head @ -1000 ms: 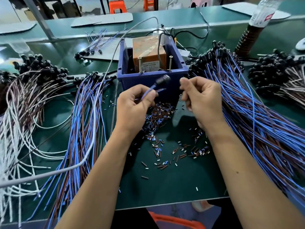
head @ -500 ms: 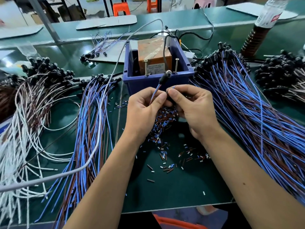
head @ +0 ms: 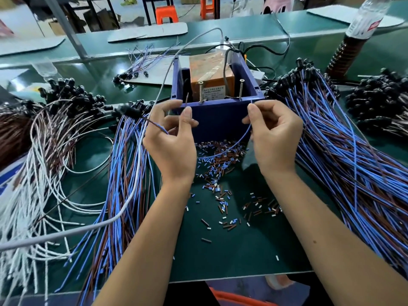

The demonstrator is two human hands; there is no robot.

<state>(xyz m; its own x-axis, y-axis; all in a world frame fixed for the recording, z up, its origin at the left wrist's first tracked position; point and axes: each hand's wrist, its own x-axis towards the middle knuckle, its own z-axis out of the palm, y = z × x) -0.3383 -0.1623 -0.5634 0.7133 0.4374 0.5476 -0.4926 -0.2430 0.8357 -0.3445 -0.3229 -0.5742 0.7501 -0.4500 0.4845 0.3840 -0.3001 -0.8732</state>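
While wire heaps (head: pixel 353 162) flank both hands, a blue box (head: pixel 220 122) stands just beyond the fingertips. Left hand (head: pixel 172 142) pinches a brown strand (head: pixel 186 99) at the box rim. Right hand (head: pixel 274 138) pinches a blue strand (head: pixel 234 147), which sags between the hands above cut scraps (head: pixel 220 171).

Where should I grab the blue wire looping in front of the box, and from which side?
Pinch the blue wire below its upturned tip, from the right, as the right hand does at the blue box's right corner. Below, it sags in a slack loop, so a mid-span grip would probably leave the tip loose. The left hand pinches the brown wire.
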